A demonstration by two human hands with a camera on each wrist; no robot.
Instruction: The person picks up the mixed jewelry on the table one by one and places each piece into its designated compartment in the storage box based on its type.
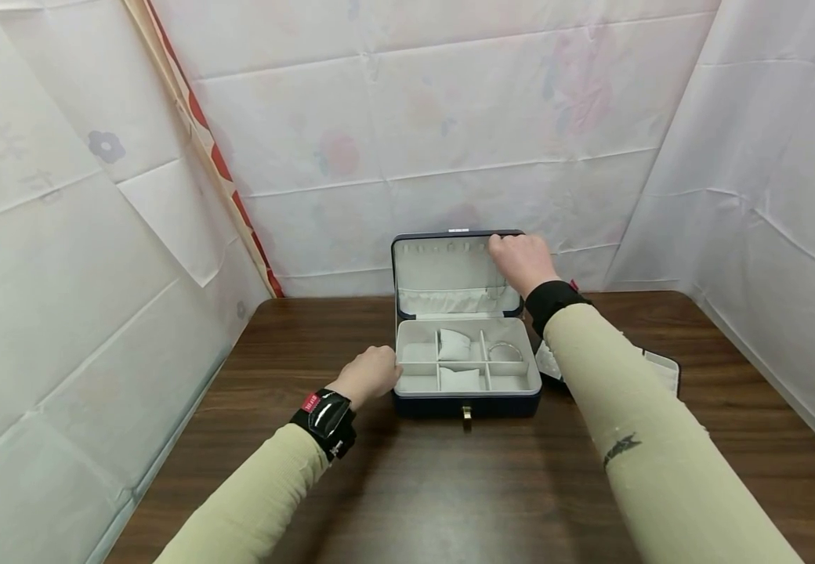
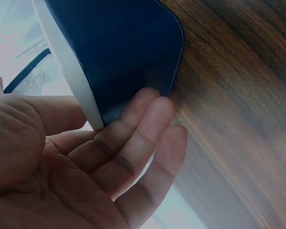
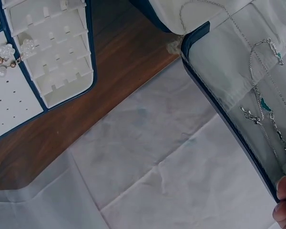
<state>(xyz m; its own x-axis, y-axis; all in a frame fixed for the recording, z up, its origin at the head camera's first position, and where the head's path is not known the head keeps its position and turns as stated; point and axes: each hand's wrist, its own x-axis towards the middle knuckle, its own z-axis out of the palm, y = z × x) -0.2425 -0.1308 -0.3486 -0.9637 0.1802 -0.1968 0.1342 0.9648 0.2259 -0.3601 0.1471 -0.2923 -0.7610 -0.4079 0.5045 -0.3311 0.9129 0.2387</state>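
Note:
A dark blue jewelry box (image 1: pixel 429 406) stands on the table with its lid (image 1: pixel 443 270) raised. My left hand (image 1: pixel 371 374) grips the box's left wall, the thumb at the pale rim and the fingers (image 2: pixel 148 121) against the blue outside. At the lid's upper right corner, my right hand (image 1: pixel 524 261) holds the edge. Inside the white compartments lie two cushions, one behind (image 1: pixel 454 345) and one in front (image 1: pixel 460 381), and a thin bangle (image 1: pixel 505 346). Silver necklaces (image 3: pixel 254 78) hang inside the lid, as the right wrist view shows.
Partly behind my right forearm lies a blue-edged white jewelry tray (image 1: pixel 664 371). Clear and pearly earrings (image 3: pixel 8 56) sit on it. The brown wooden table (image 1: pixel 266 352) meets white patterned sheeting (image 1: pixel 436 117) at the back and sides.

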